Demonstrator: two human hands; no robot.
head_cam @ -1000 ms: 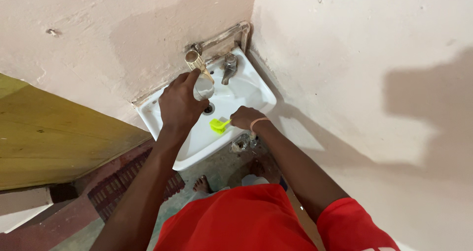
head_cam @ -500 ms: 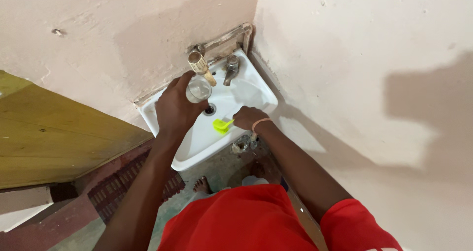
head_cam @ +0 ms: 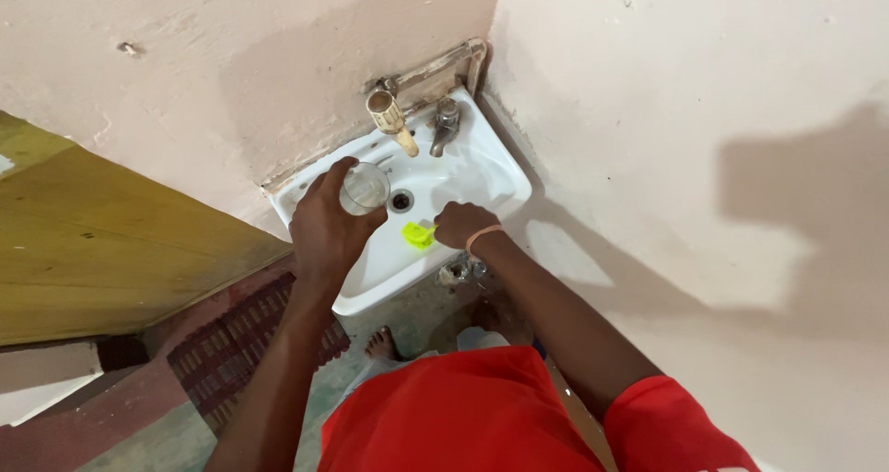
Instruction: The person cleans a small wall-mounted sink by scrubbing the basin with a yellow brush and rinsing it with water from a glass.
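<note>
Clear glass (head_cam: 363, 189) has moved away from the tap (head_cam: 391, 120), gripped upright in left hand (head_cam: 326, 231) over sink (head_cam: 491, 171); right hand (head_cam: 460, 224) closed on yellow-green brush (head_cam: 417, 236).

We are seeing a clear, glossy glass (head_cam: 363, 188) at the sink's nine o'clock and a bright yellow-green plastic brush (head_cam: 418, 236) at six. The sink (head_cam: 482, 171) is looking like smooth white glazed ceramic, the tap (head_cam: 445, 123) at twelve like dull metal, the walls (head_cam: 685, 111) like matt, rough plaster.
</note>
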